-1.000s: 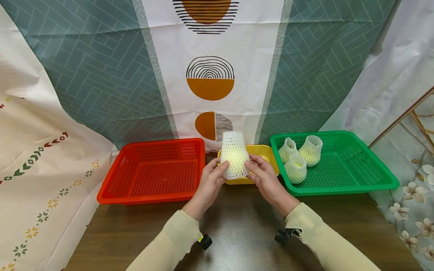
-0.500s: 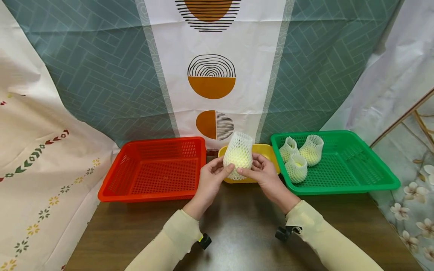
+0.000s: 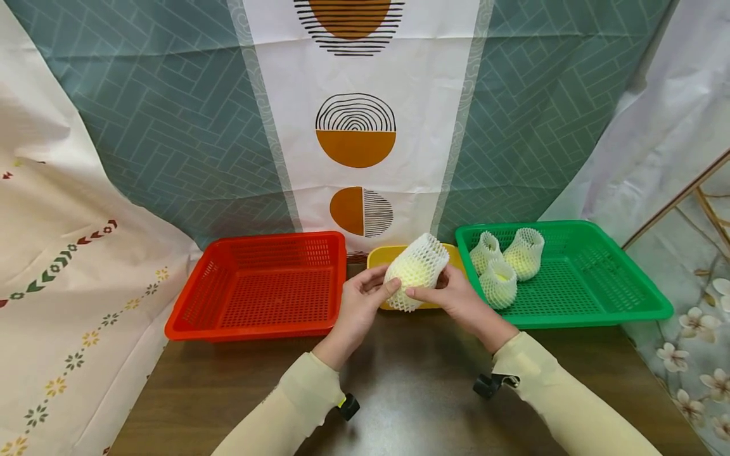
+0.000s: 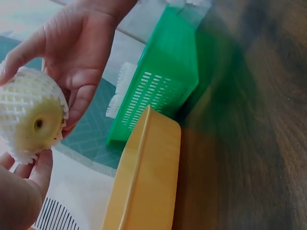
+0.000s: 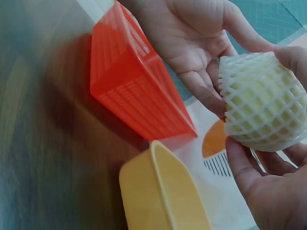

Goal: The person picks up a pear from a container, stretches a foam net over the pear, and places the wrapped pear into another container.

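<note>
A pale yellow fruit (image 3: 414, 273) in a white foam net sleeve is held in the air between both hands, in front of the yellow basket. My left hand (image 3: 365, 297) grips its left side, thumb on the near face. On the other side my right hand (image 3: 456, 294) holds the sleeve between thumb and fingers. The sleeve's loose end tilts up to the right. From the left wrist view, the fruit's (image 4: 41, 125) bare bottom with a dark hollow shows through the sleeve opening. Whether it is an apple or a pear I cannot tell.
A yellow basket (image 3: 379, 255) stands mostly hidden behind the hands. To its left is a red basket (image 3: 256, 332). The green basket (image 3: 599, 320) on the right holds several sleeved fruits (image 3: 523, 253) at its left end. All stand on a brown wooden table (image 3: 410, 392).
The sleeved fruit has tipped from upright to leaning right, its loose end swinging over to the right. Both hands have shifted slightly right and keep their hold.
</note>
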`<state>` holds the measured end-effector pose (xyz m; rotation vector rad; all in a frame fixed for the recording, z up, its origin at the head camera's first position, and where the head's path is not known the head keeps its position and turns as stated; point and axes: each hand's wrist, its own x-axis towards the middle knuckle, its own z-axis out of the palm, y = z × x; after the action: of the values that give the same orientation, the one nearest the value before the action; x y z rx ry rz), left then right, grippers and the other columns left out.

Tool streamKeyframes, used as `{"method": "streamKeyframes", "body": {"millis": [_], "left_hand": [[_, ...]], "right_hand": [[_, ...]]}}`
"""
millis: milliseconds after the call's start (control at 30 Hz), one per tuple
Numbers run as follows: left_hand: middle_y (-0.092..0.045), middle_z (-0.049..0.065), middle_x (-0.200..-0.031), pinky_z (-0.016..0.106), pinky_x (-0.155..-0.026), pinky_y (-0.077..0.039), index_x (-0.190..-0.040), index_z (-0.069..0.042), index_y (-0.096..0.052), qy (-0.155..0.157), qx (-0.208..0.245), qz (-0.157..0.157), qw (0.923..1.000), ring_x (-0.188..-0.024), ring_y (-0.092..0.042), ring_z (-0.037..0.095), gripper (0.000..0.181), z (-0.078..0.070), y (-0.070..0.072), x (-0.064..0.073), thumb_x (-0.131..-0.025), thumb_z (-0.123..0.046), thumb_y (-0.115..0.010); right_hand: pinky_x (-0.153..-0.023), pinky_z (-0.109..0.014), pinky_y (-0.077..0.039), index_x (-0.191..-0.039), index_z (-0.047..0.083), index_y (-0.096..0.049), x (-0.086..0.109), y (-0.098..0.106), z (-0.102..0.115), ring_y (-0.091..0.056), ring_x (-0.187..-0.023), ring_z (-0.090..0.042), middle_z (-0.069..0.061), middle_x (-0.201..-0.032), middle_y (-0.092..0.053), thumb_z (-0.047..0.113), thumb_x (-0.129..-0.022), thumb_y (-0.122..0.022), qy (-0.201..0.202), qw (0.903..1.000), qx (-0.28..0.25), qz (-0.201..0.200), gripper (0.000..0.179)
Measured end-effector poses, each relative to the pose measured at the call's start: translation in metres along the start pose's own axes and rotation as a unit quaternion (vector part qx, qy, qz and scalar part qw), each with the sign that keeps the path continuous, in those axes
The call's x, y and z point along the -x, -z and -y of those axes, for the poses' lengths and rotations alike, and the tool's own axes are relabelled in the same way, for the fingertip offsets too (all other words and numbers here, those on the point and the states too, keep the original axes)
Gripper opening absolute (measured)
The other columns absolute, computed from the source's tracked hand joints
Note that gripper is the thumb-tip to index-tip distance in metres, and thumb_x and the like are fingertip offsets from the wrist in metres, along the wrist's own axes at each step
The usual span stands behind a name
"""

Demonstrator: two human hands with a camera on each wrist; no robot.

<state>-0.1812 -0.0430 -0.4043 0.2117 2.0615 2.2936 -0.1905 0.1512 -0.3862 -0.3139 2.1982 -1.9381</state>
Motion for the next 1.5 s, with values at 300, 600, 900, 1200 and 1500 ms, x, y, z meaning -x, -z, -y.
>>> {"method": "streamKeyframes", "body": {"millis": [300,600,900,1200,1500], "left_hand": [[-0.067,-0.005,-0.113,0.028,-0.086,-0.054,-0.113,-0.027,-0.068,0.008,-0.008,0.01,0.9999,-0.101,-0.064,0.016,0.043,0.01,-0.026,-0.003,-0.076,-0.047,-0.073],[-0.072,-0.006,-0.099,0.026,-0.08,-0.055,-0.101,-0.025,-0.074,0.0,-0.012,-0.012,0.9999,-0.091,-0.066,0.013,0.022,0.026,-0.07,-0.023,-0.081,-0.035,-0.072],[-0.073,-0.008,-0.095,0.016,-0.075,-0.052,-0.103,-0.018,-0.074,-0.039,-0.094,0.035,0.9942,-0.086,-0.064,-0.002,0.026,0.049,-0.111,-0.031,-0.081,-0.03,-0.072],[-0.072,-0.004,-0.102,0.014,-0.072,-0.052,-0.106,-0.014,-0.073,-0.045,-0.117,0.065,0.99,-0.084,-0.062,-0.004,0.029,0.061,-0.131,-0.036,-0.083,-0.03,-0.071],[-0.072,-0.01,-0.098,0.013,-0.069,-0.051,-0.1,-0.016,-0.075,-0.037,-0.143,0.066,0.9869,-0.082,-0.062,-0.005,0.023,0.07,-0.137,-0.041,-0.08,-0.027,-0.074]], "right_hand": [[-0.08,-0.028,-0.055,-0.125,0.013,-0.044,0.012,0.034,0.0,-0.059,-0.1,-0.021,-0.008,-0.12,-0.055,0.032,-0.075,-0.079,0.024,0.9952,0.091,-0.027,0.064],[-0.078,-0.018,-0.053,-0.128,0.015,-0.041,0.017,0.092,0.015,-0.058,-0.101,-0.011,-0.003,-0.12,-0.052,0.026,-0.08,-0.074,0.078,0.9817,0.117,-0.129,0.06],[-0.069,-0.011,-0.049,-0.123,0.019,-0.047,0.021,0.162,-0.003,-0.055,-0.095,0.0,0.011,-0.111,-0.053,0.038,-0.078,-0.074,0.048,0.9441,0.228,-0.234,0.056],[-0.063,-0.012,-0.047,-0.122,0.021,-0.046,0.032,0.215,-0.033,-0.05,-0.089,0.002,0.014,-0.107,-0.05,0.049,-0.075,-0.072,-0.017,0.9187,0.27,-0.287,0.061],[-0.056,-0.025,-0.049,-0.12,0.011,-0.047,0.035,0.239,-0.057,-0.05,-0.075,0.001,-0.007,-0.11,-0.054,0.057,-0.073,-0.071,-0.059,0.8991,0.343,-0.265,0.07]]}}
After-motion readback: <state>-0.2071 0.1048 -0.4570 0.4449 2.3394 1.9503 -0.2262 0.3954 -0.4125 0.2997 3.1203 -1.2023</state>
